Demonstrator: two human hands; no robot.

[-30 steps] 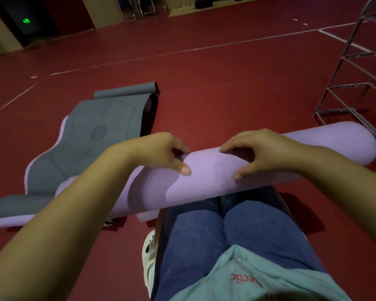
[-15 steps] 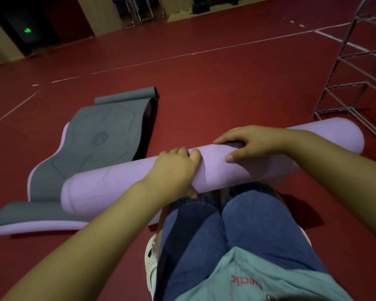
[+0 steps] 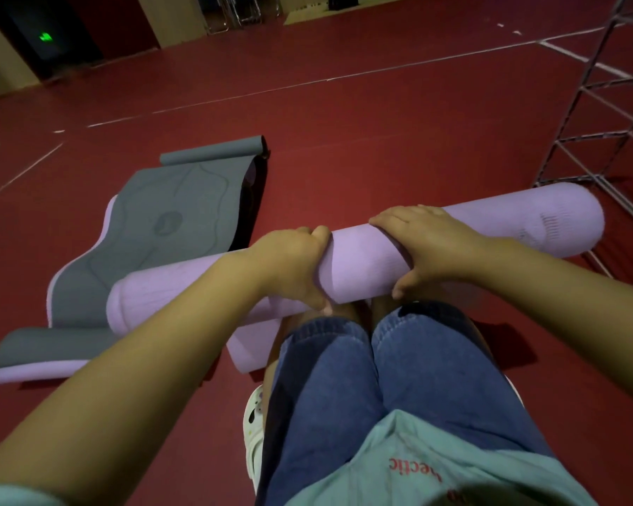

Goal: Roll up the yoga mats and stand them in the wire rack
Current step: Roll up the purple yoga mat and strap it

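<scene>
A rolled lilac yoga mat (image 3: 362,261) lies crosswise in front of my knees, just above the red floor. My left hand (image 3: 293,264) grips it left of centre, fingers curled over the top. My right hand (image 3: 428,246) grips it right of centre, thumb underneath. A loose lilac flap (image 3: 249,345) hangs below the roll. A grey yoga mat (image 3: 154,235) with a lilac underside lies partly unrolled on the floor to the left. The wire rack (image 3: 600,115) stands at the right, close to the roll's right end.
The red floor (image 3: 380,147) with white lines stretches ahead. A dark doorway (image 3: 44,38) with a green light is at the far left. My knees in blue jeans (image 3: 373,363) and a white shoe (image 3: 253,418) are below the roll.
Both hands have closed tighter round the lilac roll. The left hand has shifted up onto it. The roll has risen and tilted a little, its right end nearer the rack.
</scene>
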